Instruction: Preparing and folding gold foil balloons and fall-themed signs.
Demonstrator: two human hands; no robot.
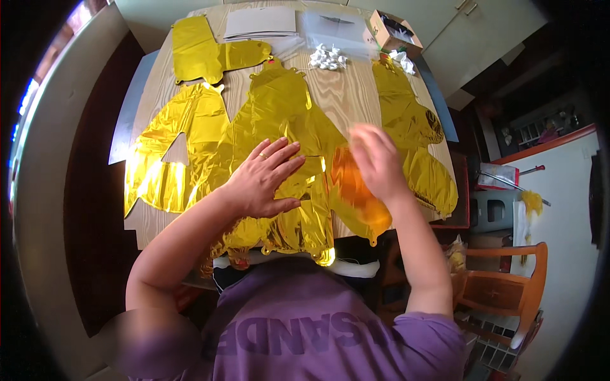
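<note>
So, head view: my left hand [264,178] lies flat, fingers spread, pressing on a crinkly gold foil balloon [279,127] in the middle of the wooden table [337,89]. My right hand [376,162] is blurred over its right edge, can't tell if it's gripping. More gold foil shapes [184,140] lie around, white bits [328,57] and a small cardboard box [394,32] at the far end. Orange wooden chair [508,286] to my right.

The left hand [264,181] lies flat, palm down, fingers spread and pointing to the far right, a ring on one finger. The right hand [376,162] is motion-blurred, fingers extended toward the far side. Both forearms are bare.
</note>
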